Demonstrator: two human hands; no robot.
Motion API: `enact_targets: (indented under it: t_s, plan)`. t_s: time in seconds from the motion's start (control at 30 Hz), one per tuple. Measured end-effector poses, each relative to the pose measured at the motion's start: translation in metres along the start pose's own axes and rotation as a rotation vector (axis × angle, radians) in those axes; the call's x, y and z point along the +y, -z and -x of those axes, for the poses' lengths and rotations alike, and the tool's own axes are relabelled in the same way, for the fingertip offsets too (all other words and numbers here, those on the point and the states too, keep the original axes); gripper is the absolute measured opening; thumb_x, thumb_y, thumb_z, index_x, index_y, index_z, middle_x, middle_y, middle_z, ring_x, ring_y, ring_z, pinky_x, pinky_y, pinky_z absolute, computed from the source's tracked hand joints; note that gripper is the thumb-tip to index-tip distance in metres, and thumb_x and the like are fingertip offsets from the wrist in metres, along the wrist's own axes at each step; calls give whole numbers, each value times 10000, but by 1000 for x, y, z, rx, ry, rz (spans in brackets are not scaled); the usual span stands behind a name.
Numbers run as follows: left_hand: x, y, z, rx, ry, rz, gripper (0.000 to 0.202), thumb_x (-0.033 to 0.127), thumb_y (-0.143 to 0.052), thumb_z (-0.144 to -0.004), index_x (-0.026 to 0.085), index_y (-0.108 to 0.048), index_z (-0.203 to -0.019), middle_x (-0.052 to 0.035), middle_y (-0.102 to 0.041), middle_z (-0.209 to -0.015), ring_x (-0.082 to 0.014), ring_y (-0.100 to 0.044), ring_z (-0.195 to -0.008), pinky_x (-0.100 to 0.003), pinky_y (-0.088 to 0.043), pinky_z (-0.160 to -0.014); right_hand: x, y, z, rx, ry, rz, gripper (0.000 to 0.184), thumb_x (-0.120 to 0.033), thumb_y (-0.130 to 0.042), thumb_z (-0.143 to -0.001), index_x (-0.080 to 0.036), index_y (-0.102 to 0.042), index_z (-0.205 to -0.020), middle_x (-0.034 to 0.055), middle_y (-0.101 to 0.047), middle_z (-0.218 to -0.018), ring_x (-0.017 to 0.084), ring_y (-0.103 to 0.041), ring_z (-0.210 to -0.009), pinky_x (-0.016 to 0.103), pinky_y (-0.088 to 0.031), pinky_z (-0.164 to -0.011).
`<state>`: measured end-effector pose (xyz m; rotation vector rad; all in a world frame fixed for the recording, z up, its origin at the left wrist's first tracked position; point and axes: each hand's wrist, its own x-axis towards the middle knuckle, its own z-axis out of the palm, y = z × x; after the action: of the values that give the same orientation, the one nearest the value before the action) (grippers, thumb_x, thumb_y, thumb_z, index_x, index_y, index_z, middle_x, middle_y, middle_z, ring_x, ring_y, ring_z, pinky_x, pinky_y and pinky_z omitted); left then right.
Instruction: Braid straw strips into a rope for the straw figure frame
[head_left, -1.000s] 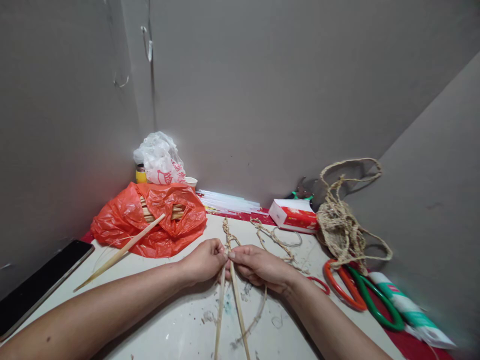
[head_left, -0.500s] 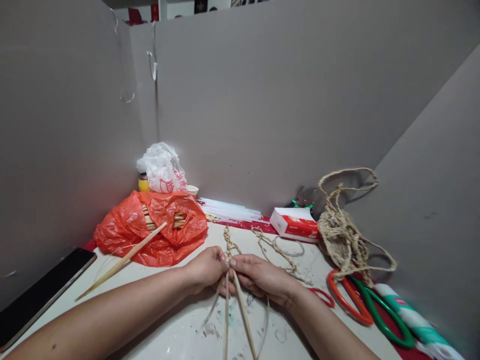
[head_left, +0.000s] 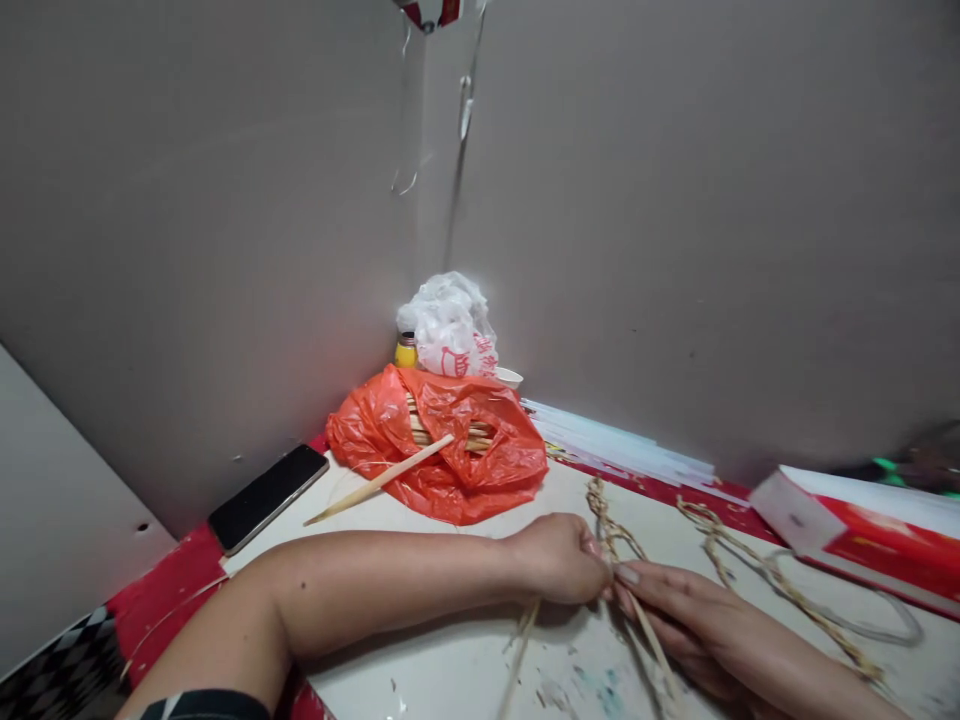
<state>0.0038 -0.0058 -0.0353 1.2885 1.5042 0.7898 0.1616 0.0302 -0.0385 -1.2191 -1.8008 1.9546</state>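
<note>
My left hand (head_left: 562, 558) is closed in a pinch at the lower end of a short braid of straw-coloured plant fibre (head_left: 598, 497). Right beside it, my right hand (head_left: 675, 605) pinches the same braid between thumb and fingers. From below my hands, loose fibre strands (head_left: 654, 645) hang toward me over the white board (head_left: 442, 650). The exact crossing of the strands is hidden by my fingers. To the right of the hands lies another thin twisted fibre cord (head_left: 795, 590).
A red plastic bag (head_left: 450, 500) holds pale fibre pieces, and a pointed strip (head_left: 375, 485) rests against it. At left lies a phone (head_left: 270, 498). Behind are a white plastic bag (head_left: 454, 310), a yellow jar (head_left: 406, 350) and white sticks (head_left: 622, 435). A red-and-white box (head_left: 870, 540) stands at right.
The view has swung left, so everything appears farther right and the coiled rope and scissors are out of sight. Both hands remain together at the braid.
</note>
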Motion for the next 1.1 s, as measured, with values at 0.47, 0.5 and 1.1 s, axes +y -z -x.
enact_targets:
  t_s: [0.47,0.5,1.1]
  plan:
    - [-2,10,-1,-62,-414,161,42,175,-524,-701,155,-488,-692,40,-504,-598,-71,-431,-541,-172,-329,-515,-11,7,4,-206,-25,-459,256,-362,-617,-774,-152,-485,-711,-110,-254,-450,14,-100,-366,150,-60,-330]
    - [-2,11,0,-52,-435,143,30,163,-522,-696,153,-497,-682,36,-512,-612,-75,-444,-563,-177,-343,-537,-11,7,4,-220,-20,-478,242,-345,-611,-779,-149,-486,-707,-106,-264,-452,14,-111,-364,150,-62,-328]
    - [-4,20,17,143,-874,-1151,116,160,-484,-823,186,-573,-893,-20,-580,-780,-109,-501,-549,-210,-343,-493,-8,4,-2,-181,31,-457,244,-337,-574,-771,-145,-505,-638,-75,-352,-387,32,-205,-306,172,-91,-302]
